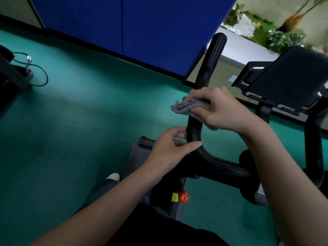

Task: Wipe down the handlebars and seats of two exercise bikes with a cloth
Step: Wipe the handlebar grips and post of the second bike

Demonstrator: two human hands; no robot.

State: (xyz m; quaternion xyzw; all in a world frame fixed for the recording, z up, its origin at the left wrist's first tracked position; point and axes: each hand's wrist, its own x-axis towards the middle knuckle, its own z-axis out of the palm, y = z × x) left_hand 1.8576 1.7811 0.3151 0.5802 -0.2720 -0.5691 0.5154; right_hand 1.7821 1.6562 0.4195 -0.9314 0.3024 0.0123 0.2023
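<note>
Here, the right hand point(221, 110) is curled around a grey cloth point(188, 105) and squeezes it onto the black handlebar point(211, 64) of the bike point(220, 168). The cloth is wrapped round the bar about halfway up its long upright part. A bit of it sticks out to the left of the fingers.

The left hand point(170, 148) sits just below, at the bend of the same bar. Its thumb lies across the front of the bar and its fingers reach round the far side, so it holds the bar between them. The two hands are near each other but do not touch.

To the right of the bar is a dark screen holder point(287, 80), tilted back. Lower down on the bike there is a round red knob point(183, 196) just beside a yellow sticker point(175, 197).

The bike stands on a green floor point(88, 121). A blue wall panel point(124, 23) is behind it, and some green plants point(276, 36) show at the top right. A black cable point(37, 71) lies in a loop on the floor at the far left.
</note>
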